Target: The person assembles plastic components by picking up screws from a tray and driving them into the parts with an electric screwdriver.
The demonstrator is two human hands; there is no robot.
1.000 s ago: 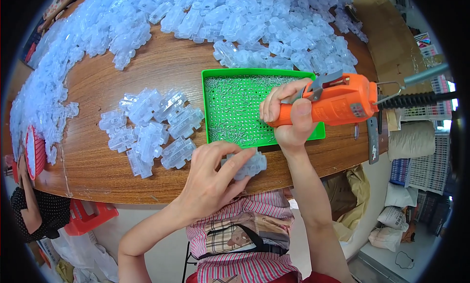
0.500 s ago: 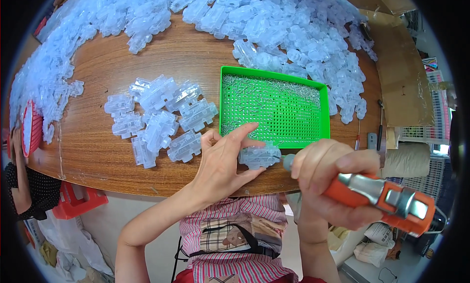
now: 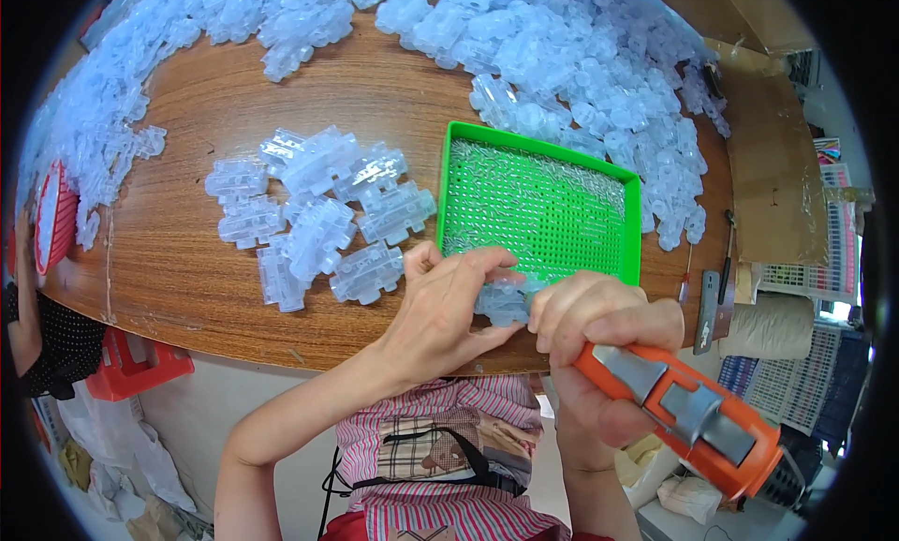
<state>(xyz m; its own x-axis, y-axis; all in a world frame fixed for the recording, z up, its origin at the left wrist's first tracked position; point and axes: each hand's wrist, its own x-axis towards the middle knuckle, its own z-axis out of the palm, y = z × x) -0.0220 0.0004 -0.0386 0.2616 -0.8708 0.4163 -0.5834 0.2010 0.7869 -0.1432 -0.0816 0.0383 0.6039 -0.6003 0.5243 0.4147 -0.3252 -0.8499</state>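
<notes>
My left hand steadies a clear plastic housing near the table's front edge, thumb on its near side and fingers on its far side. Wrapped round an orange electric screwdriver with metal fittings, my right hand sits against the housing's right end. The screwdriver's tip is hidden behind my right fingers. Just beyond my hands lies a green perforated tray, with many small silver screws scattered in it. To the left, several similar clear housings lie in a loose group.
Large heaps of clear plastic pieces cover the far side and far left of the table. A red basket is at the left edge, beside another person's arm. Cardboard stands at the right, near a dark-handled tool.
My right hand has come left, up against the housing, and the screwdriver's rear end has swung lower. My left hand still holds the housing. The whole view has shifted slightly.
</notes>
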